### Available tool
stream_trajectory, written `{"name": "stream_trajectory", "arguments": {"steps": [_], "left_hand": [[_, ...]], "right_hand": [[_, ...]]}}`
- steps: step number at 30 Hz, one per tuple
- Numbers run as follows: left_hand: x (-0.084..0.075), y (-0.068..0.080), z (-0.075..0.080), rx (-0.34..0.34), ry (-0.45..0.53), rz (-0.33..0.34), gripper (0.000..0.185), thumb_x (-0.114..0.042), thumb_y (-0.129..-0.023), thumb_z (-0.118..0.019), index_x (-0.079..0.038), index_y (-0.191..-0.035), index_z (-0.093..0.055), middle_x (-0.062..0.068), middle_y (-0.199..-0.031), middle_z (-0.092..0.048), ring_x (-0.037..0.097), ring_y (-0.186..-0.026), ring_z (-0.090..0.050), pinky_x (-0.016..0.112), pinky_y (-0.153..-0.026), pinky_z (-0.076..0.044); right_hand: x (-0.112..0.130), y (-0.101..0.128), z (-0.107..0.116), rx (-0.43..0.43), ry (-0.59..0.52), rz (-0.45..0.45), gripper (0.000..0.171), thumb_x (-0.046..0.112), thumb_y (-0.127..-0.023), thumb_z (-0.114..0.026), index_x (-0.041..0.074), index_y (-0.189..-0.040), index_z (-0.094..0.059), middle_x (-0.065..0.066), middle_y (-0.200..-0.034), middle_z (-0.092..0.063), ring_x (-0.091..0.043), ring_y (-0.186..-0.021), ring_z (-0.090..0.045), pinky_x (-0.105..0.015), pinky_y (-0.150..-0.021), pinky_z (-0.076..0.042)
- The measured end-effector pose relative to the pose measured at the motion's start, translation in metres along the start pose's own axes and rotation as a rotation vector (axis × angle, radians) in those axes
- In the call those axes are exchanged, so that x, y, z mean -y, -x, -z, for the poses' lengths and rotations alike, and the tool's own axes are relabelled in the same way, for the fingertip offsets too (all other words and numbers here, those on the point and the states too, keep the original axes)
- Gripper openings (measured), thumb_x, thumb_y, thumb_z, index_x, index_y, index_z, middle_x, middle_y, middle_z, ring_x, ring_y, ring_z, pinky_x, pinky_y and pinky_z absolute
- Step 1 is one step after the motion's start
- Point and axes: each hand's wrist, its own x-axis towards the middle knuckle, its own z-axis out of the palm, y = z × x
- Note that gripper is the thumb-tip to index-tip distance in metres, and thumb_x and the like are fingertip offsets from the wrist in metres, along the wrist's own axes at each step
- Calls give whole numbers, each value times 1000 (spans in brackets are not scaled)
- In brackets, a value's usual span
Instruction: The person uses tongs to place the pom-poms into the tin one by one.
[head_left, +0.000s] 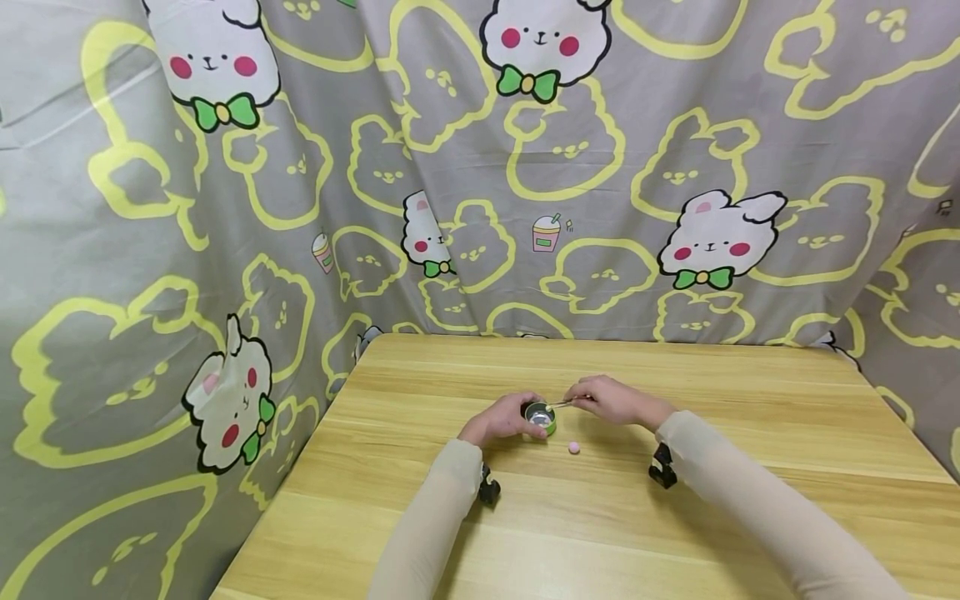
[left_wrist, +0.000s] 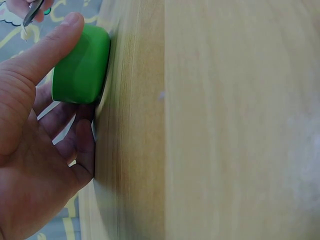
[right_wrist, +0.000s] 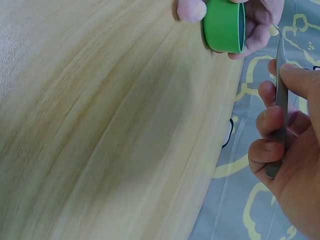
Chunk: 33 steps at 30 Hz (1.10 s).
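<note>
My left hand (head_left: 510,415) holds a small round green tin (left_wrist: 82,67) on the table, thumb on one side and fingers round the other. The tin's open top shows a silvery inside in the head view. In my right hand (head_left: 611,400) are metal tweezers (right_wrist: 281,105), pinched between thumb and curled fingers. At their tips is a small pale yellow pompom (right_wrist: 273,30), over the tin's rim in the head view. A pink pompom (head_left: 573,447) lies on the table just in front of the tin, on the side nearer me.
The light wood table (head_left: 600,525) reaches back to a grey curtain (head_left: 465,167) with yellow outlines and white rabbits, which also hangs along the left side. A black device (head_left: 662,467) is strapped to my right wrist, and another black device (head_left: 489,486) to my left.
</note>
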Motion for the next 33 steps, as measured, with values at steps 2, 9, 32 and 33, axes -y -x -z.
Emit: {"name": "stream_trajectory", "arguments": {"steps": [2, 9, 32, 33], "left_hand": [[0, 0, 0, 1, -1, -1, 49, -23, -77, -80, -15, -121, -59, -4, -109, -59, 13, -99, -53, 30, -87, -41], [-1, 2, 0, -4, -10, -8, 50, -22, -77, -81, -14, -121, -59, -5, -108, -59, 12, -99, -53, 29, -88, -40], [1, 0, 0, -2, -7, -15, 49, -23, -77, -80, -14, -121, -59, -5, -107, -59, 13, -98, -54, 29, -87, -41], [2, 0, 0, -2, -8, -15, 49, -23, -77, -80, -14, -121, -59, -5, -107, -59, 13, -98, -54, 29, -87, -41]], "right_hand": [[0, -1, -1, 2, -4, 6, 19, 9, -96, -54, 8, -107, -68, 0, -96, -64, -12, -85, -58, -33, -73, -47], [0, -4, -4, 20, -6, 16, 19, 8, -96, -54, 8, -108, -68, -2, -98, -65, -15, -90, -60, -35, -77, -48], [-2, -12, -11, 63, 12, 0, 18, 8, -95, -54, 6, -107, -68, -5, -100, -65, -19, -92, -61, -37, -80, -49], [-2, -13, -11, 63, 14, 2, 18, 8, -95, -54, 6, -107, -68, -5, -100, -65, -20, -92, -61, -37, -80, -49]]}}
